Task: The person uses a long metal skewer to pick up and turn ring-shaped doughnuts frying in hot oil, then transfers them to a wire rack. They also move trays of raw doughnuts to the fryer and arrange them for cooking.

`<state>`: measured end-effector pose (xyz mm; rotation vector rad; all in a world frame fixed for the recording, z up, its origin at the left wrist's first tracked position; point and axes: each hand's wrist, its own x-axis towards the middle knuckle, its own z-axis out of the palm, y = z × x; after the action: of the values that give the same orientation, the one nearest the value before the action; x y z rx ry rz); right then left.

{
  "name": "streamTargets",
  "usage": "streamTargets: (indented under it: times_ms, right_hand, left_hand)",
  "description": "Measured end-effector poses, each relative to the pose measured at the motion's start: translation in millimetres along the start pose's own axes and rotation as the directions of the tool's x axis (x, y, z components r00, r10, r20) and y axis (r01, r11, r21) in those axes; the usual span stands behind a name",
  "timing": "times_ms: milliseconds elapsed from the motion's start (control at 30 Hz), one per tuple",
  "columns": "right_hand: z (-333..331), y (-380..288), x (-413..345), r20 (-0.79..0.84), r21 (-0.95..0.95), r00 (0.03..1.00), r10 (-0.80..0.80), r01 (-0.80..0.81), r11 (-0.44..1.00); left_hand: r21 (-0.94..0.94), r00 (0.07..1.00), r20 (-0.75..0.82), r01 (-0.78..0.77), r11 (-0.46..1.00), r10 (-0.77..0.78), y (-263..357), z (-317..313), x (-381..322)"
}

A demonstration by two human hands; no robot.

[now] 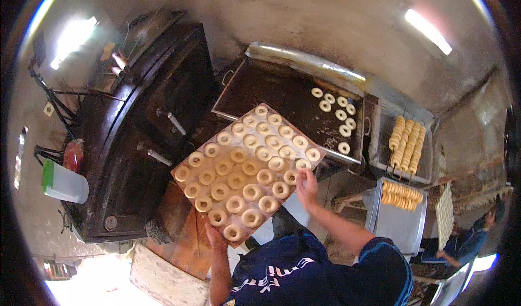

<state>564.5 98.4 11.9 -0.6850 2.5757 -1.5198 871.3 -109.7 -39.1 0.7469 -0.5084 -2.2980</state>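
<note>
A square board (236, 167) carries several rows of pale dough rings (250, 141), tilted in front of my body. My left hand (215, 236) grips its near left corner, with the fingers partly hidden beneath it. At the right edge, the fingertips of my right hand (306, 186) touch or nearly touch a dough ring (290, 177); whether they pinch it is unclear. Just past the board's far corner lies a wide rectangular frying vat (268, 86) of dark liquid. Several pale rings (340, 115) float towards its right end.
Right of the vat, a metal basin (425, 171) holds fried rings (407, 145) on rods. Below it, a metal tray (399, 228) bears golden rings (402, 196). A large dark metal oven (134, 143) stands left, near a white container (67, 186). A person (468, 245) at far right holds another loaded board (444, 216).
</note>
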Motion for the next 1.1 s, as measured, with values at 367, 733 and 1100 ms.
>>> streamTargets:
  times_ms: [367,733,1100]
  right_hand:
    - [167,79,425,0.798,-0.256,0.544,-0.26,0.696,0.671]
    - [123,60,453,0.843,-0.355,0.471,-0.261,0.85,0.388]
    - [146,72,456,0.834,-0.305,0.33,-0.443,0.944,0.13]
  left_hand:
    - [0.331,0.976,-0.191,-0.036,0.943,0.105,55,24,24]
    - [0.335,0.835,-0.522,0.012,0.942,0.175,58,123,19]
    - [0.505,0.855,-0.484,0.102,0.857,0.184,68,128,26]
